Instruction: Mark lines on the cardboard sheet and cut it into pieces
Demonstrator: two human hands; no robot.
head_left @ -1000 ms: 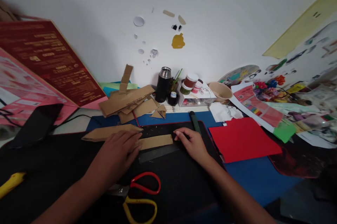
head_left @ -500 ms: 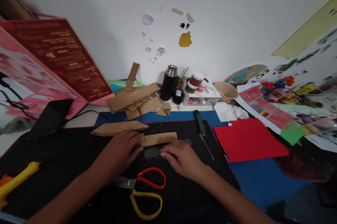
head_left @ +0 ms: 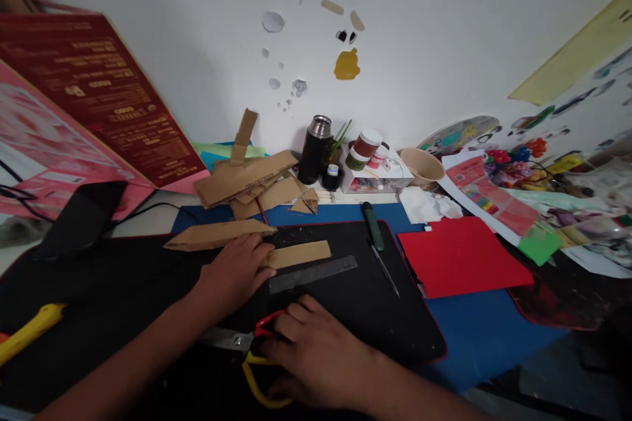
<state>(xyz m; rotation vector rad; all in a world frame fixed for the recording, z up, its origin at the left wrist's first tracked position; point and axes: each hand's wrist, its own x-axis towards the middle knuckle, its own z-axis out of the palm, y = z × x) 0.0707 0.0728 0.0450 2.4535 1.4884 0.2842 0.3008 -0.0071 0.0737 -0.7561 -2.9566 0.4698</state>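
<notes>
A narrow cardboard strip (head_left: 302,253) lies on the black mat, its left end between the fingers and thumb of my left hand (head_left: 237,267). My right hand (head_left: 316,348) is closed over the handles of the scissors (head_left: 234,339), which have one red and one yellow loop; its fingers cover part of both. The scissor blades point left, toward my left forearm. Between my hands and just below the strip lies a dark flat ruler (head_left: 313,273). A pointed cardboard piece (head_left: 212,234) rests beyond my left hand.
A green-handled cutter (head_left: 372,226) and a pen (head_left: 385,271) lie right of the ruler. Cardboard scraps (head_left: 247,177), a black flask (head_left: 314,151) and paint jars (head_left: 368,144) stand along the wall. Red paper (head_left: 469,256) is at right, a phone (head_left: 83,220) at left.
My right hand has left the ruler and moved down and left onto the scissors' handles. The ruler now shows whole. My left hand stays at the cardboard strip.
</notes>
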